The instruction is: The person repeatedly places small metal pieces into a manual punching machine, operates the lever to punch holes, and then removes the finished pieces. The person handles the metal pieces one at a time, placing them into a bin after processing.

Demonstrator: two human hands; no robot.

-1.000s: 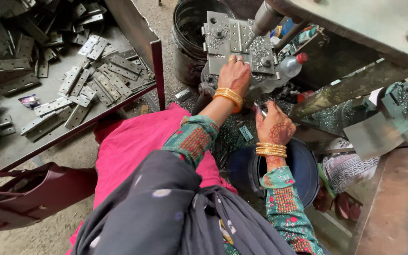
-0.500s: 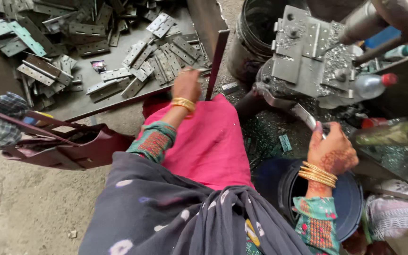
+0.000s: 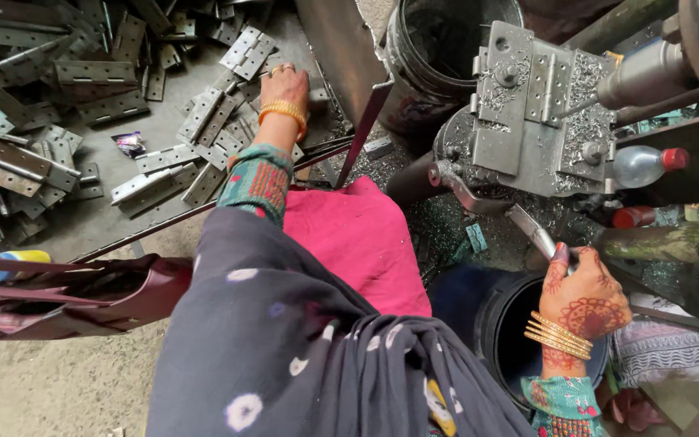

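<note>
My left hand (image 3: 283,87), with gold bangles at the wrist, reaches into a low metal tray (image 3: 82,231) and rests on a heap of grey metal hinges (image 3: 204,121); its fingers are hidden, so whether it grips one is unclear. My right hand (image 3: 582,293), patterned with henna, is closed round the end of a metal lever handle (image 3: 495,206). The lever runs up to a steel jig block (image 3: 527,105) covered in metal shavings, with a hinge lying on top of it.
A black bucket (image 3: 438,48) stands behind the tray's upright side panel (image 3: 353,73). A dark round tub (image 3: 503,340) sits under my right wrist. A plastic bottle with a red cap (image 3: 645,164) lies right of the jig. Maroon bag (image 3: 82,295) at left.
My left hand left the jig, swung left and now lies deep in the hinge pile. My right hand stayed on the lever handle. My view turned left and down.
</note>
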